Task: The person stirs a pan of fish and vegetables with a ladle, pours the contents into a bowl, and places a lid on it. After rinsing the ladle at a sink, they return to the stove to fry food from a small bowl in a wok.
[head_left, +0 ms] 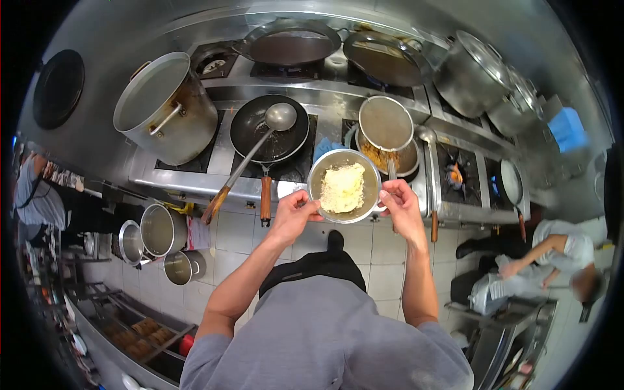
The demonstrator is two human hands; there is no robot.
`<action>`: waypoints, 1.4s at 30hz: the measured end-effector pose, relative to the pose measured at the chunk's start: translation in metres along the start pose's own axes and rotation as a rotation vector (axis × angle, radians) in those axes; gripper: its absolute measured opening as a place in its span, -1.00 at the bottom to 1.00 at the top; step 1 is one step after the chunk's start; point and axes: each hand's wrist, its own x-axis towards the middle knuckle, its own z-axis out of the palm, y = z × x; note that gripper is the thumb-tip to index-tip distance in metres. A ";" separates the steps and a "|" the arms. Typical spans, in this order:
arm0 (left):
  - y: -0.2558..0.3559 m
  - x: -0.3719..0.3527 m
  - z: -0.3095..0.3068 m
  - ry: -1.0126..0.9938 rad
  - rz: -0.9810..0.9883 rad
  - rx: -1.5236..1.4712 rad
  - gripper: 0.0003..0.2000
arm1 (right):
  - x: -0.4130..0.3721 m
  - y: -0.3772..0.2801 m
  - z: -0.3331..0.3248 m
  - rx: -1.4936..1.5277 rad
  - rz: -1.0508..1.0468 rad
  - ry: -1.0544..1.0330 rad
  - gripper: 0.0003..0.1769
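Note:
A metal bowl [372,185] is between my hands, in front of the stove, with a mound of pale yellow, crumbly food [343,185] inside. My left hand [294,214] pinches its left rim between thumb and fingers. On the opposite side, my right hand [404,207] grips the rim, close to the handle of a round strainer [386,122]. That strainer lies over a pan [411,159] with golden-brown bits in it. A black wok [244,133] holding a long-handled ladle [281,117] sits left of the bowl.
A tall stockpot [185,117] stands on the left burner. A flame [455,174] burns at right, near a small pan [511,182]. Wide pans [286,49] and lidded pots [471,81] line the back. Pots [185,268] stand low at left. Other people [562,250] are on both sides.

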 end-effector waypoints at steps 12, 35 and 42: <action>0.000 0.059 0.027 0.288 0.033 0.012 -0.86 | 0.091 0.012 -0.066 -0.084 -0.054 -0.144 -0.76; 0.007 0.046 -0.018 0.258 0.255 0.042 -0.80 | 0.075 -0.060 0.055 -0.653 -0.400 -0.100 -0.58; 0.002 0.025 -0.034 0.260 0.329 0.196 -0.83 | 0.068 -0.067 0.111 -0.874 -0.486 -0.165 -0.44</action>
